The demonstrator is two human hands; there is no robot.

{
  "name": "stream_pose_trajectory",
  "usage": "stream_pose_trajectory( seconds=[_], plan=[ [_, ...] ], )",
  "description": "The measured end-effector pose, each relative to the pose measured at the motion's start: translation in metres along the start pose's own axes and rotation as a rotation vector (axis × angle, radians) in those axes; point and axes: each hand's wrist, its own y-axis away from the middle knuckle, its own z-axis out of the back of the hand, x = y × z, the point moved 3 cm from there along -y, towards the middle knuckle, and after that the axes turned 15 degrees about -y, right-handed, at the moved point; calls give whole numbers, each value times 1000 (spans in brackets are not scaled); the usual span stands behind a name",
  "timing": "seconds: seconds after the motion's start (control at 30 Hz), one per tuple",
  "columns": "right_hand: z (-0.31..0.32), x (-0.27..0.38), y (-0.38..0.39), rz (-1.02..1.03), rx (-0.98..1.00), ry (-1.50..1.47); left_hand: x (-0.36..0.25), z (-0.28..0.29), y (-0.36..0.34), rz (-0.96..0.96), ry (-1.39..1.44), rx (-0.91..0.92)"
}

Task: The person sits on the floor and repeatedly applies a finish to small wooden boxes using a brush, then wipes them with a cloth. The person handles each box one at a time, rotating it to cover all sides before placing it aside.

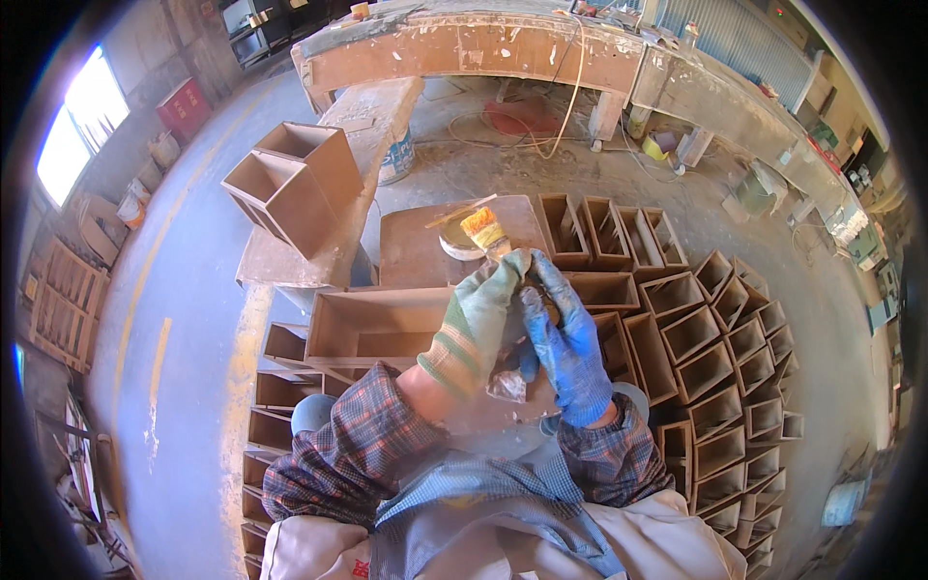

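Note:
My left hand (pixel 479 309), in a pale green knit glove, is closed near the top of the handle of a paintbrush (pixel 485 230) with yellow-orange bristles pointing up. My right hand (pixel 561 343), in a blue glove, wraps round the lower part of the brush, beside my left hand. Behind the brush, a round tin (pixel 456 249) with thin sticks across it rests on a brown board (pixel 411 227). Under my hands lies a small crumpled pale thing (pixel 506 387) that I cannot make out. An open wooden box (pixel 377 324) stands left of my hands.
Many open wooden boxes (pixel 691 333) are packed to my right, others (pixel 273 430) to my left. A double box (pixel 319 193) sits on a plank bench (pixel 261 266). A workbench (pixel 454 58) with hoses spans the back. Pallets (pixel 63 300) lean at the left wall.

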Motion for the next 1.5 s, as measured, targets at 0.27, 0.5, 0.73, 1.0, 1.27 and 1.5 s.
stream_pose_trajectory(
  seconds=[0.27,0.5,0.73,1.0,1.27,1.5],
  plan=[
    [28,17,28,228,-34,107,-14,16,0,-235,-11,-153],
    [49,-23,-7,-306,-115,-227,15,1,-20,-147,-246,-74],
    [93,-87,-87,-327,-160,-78,-17,42,22,-735,-1221,-20],
    [87,-209,-190,-475,-128,-30,-23,106,82,-576,-1129,-388],
    [68,-222,-205,-408,-200,228,-18,122,77,-488,-1102,-335],
    [80,-219,-202,-397,-124,200,-20,117,70,-611,-1215,-296]
  ],
)
